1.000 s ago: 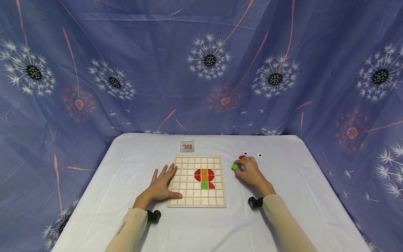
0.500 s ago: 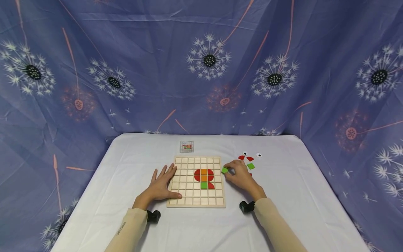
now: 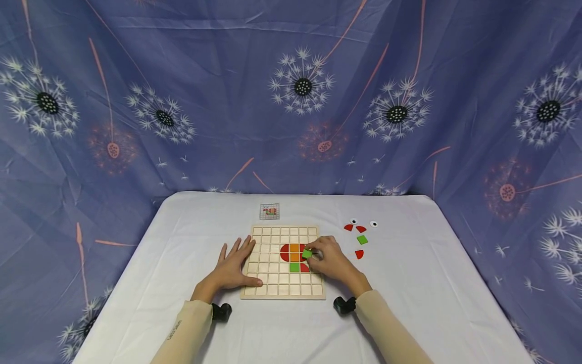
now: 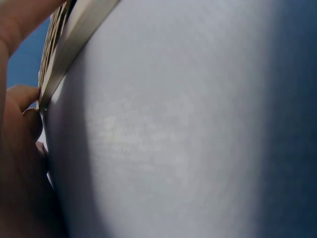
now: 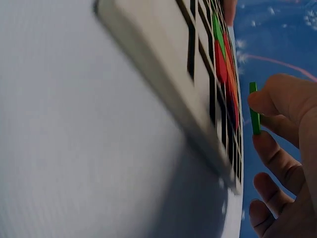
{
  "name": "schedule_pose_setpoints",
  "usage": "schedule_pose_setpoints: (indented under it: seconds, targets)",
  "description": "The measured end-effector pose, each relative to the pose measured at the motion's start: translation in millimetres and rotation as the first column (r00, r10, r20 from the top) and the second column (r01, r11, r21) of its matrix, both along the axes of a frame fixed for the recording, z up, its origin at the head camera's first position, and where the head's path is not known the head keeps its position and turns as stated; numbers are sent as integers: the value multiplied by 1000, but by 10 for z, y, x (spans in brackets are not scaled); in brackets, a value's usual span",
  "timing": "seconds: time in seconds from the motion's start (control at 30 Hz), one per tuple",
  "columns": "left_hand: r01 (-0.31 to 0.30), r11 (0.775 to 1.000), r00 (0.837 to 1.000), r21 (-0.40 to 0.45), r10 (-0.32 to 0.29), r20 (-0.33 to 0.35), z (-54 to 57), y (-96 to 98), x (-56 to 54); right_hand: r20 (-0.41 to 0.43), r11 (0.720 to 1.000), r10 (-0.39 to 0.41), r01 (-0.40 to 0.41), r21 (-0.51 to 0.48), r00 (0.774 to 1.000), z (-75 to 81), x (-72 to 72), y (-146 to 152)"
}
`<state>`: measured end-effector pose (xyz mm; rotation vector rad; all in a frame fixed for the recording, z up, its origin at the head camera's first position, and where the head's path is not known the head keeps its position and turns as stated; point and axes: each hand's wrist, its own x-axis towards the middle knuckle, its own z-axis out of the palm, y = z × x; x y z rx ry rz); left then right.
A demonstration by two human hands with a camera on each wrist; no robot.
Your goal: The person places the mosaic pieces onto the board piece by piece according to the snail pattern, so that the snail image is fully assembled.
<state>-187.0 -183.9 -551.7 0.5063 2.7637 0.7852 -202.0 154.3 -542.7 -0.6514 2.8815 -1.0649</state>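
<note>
A wooden grid board [image 3: 283,297] lies flat on the table. My left hand [image 3: 231,267] rests along its left side, fingers spread and thumb on the lower left squares. Between thumb and fingers, my right hand [image 3: 332,259] pinches a green square tile [image 3: 306,253] over the right half of the board. The right wrist view shows that tile [image 5: 255,119] edge-on, held above the grid. Set in the grid are orange squares [image 3: 294,257], red rounded pieces [image 3: 284,253], a green square [image 3: 294,267] and a red quarter-round [image 3: 304,268]. The held tile partly covers the red pieces at right.
Right of the board lie a green square [image 3: 361,239], red quarter-rounds [image 3: 359,254] and white eye pieces [image 3: 374,224]. A small picture card [image 3: 270,211] sits behind the board. White cloth [image 3: 409,283] covers the table, and a blue flowered curtain [image 3: 236,101] hangs behind.
My right hand has carried the green tile leftward from the loose pieces to over the board, uncovering a green square and red quarter-rounds. The left hand has stayed in place.
</note>
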Motion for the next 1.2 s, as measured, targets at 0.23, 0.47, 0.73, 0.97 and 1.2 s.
schedule_pose_setpoints:
  seconds: [0.23, 0.47, 0.73, 0.97, 1.2]
  targets:
    - [0, 1000, 1000, -8, 0, -2, 4, 0, 0, -35, 997, 78, -78, 25, 996, -10, 65, -197]
    - [3, 1000, 1000, -1, -3, -6, 0, -2, 1, -34, 993, 107, -105, 60, 994, -39, 105, -344]
    - [0, 1000, 1000, 1, 0, -13, -4, -8, -5, -32, 984, 157, -154, 87, 987, -21, 160, -455]
    - [4, 1000, 1000, 1, -4, -11, 12, -4, -10, -48, 983, 155, -149, 107, 987, 4, 180, -520]
    - [11, 1000, 1000, 0, -11, -9, 25, -8, 1, -49, 981, 158, -152, 122, 986, -34, 171, -557]
